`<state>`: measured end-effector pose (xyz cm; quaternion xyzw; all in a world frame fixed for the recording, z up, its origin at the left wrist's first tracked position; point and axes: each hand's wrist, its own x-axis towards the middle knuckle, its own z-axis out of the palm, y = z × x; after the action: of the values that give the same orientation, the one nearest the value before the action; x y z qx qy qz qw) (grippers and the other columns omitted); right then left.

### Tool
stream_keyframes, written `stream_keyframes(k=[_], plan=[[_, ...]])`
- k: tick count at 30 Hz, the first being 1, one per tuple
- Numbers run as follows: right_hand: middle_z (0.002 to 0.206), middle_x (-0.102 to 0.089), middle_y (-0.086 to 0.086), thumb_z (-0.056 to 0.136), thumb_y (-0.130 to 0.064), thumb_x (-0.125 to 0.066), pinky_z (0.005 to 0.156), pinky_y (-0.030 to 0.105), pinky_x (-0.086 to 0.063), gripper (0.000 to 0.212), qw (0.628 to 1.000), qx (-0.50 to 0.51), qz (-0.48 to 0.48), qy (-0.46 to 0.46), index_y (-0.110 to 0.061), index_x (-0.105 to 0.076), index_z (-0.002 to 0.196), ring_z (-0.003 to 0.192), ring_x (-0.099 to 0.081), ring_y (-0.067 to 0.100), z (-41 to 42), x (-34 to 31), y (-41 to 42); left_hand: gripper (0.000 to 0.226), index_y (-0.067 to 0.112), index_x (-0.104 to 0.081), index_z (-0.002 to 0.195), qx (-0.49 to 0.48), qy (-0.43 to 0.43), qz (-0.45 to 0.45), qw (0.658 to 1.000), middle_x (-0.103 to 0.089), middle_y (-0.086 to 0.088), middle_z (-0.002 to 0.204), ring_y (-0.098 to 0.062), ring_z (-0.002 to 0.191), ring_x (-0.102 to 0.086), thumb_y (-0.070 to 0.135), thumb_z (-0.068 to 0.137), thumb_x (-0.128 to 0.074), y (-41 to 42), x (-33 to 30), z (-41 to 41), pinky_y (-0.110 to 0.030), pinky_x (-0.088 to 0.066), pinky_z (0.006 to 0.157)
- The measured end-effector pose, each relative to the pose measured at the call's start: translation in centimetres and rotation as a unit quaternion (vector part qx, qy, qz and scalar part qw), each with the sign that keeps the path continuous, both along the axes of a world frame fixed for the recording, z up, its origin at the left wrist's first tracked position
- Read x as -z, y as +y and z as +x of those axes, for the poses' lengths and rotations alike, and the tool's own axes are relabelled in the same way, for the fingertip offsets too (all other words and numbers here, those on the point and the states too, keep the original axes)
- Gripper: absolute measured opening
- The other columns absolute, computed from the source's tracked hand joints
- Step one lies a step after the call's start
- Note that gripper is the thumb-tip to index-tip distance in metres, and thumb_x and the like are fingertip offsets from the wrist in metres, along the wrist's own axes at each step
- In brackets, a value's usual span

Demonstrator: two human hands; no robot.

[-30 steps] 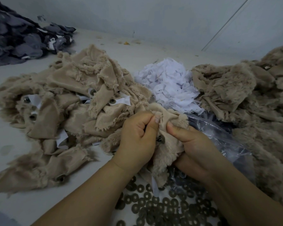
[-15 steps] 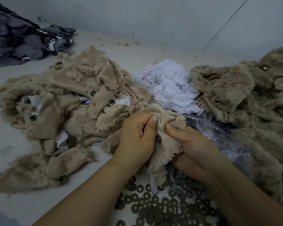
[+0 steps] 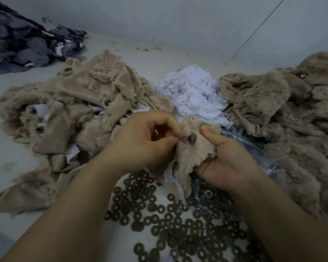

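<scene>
item: beige plush piece (image 3: 189,159), dark washer (image 3: 192,139) on it; my right hand (image 3: 223,165) clamps it, left hand (image 3: 146,140) pinches it beside the washer.

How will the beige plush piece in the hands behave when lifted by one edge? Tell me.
Likely floppy: the plush piece droops and folds below the right hand. Probably light, as thin cloth. The furry pile should grip, not slip.

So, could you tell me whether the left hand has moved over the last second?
Yes. The left hand has edged left toward the beige heap, baring a dark stud on the fur piece it pinches.
</scene>
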<state>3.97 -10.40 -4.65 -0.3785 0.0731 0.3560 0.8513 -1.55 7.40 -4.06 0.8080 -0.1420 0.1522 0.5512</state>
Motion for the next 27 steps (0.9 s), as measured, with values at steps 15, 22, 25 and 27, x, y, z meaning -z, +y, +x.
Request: stream_keyframes(k=[15,22,25,27], plan=[[0.109,-0.074,0.017,0.096,-0.020,-0.055,0.072,0.042,-0.062,0.028,0.998,0.040,-0.039,-0.005,-0.001,-0.071,0.108,0.095,-0.074,0.030,0.4,0.5,0.0,0.027,0.040,-0.074,0.104,0.116,-0.031,0.458,0.881,-0.071,0.024,0.102,0.000,0.089,-0.063,0.024,0.084,-0.066,-2.7,0.6,-2.3,-0.025,-0.053,0.075],[0.119,-0.070,0.021,0.099,-0.021,-0.053,0.100,0.050,-0.050,0.033,0.997,0.022,-0.047,-0.056,-0.001,-0.065,0.123,0.110,-0.068,0.036,0.1,0.6,0.1,0.011,0.018,-0.078,0.086,0.134,0.069,0.168,0.974,-0.074,0.006,0.079,-0.010,0.072,-0.069,0.027,0.088,-0.072,-2.2,-0.3,-2.2,-0.032,-0.058,0.068],[0.121,-0.068,0.023,0.097,-0.022,-0.053,0.101,0.051,-0.050,0.037,0.993,0.005,-0.052,-0.107,0.002,-0.063,0.124,0.111,-0.067,0.037,-0.2,0.8,0.1,0.012,0.011,-0.078,0.086,0.112,0.064,0.061,0.990,-0.074,-0.002,0.073,-0.019,0.067,-0.071,0.019,0.090,-0.070,-2.2,-1.1,-1.9,-0.037,-0.060,0.064],[0.111,-0.071,0.025,0.091,-0.023,-0.058,0.094,0.050,-0.056,0.035,0.987,0.012,-0.068,-0.144,0.005,-0.068,0.110,0.101,-0.072,0.035,-0.3,0.8,0.1,0.012,0.009,-0.075,0.083,0.074,0.063,0.005,0.995,-0.072,-0.005,0.065,-0.019,0.056,-0.068,0.014,0.092,-0.068,-2.6,-1.2,-1.5,-0.029,-0.054,0.051]])
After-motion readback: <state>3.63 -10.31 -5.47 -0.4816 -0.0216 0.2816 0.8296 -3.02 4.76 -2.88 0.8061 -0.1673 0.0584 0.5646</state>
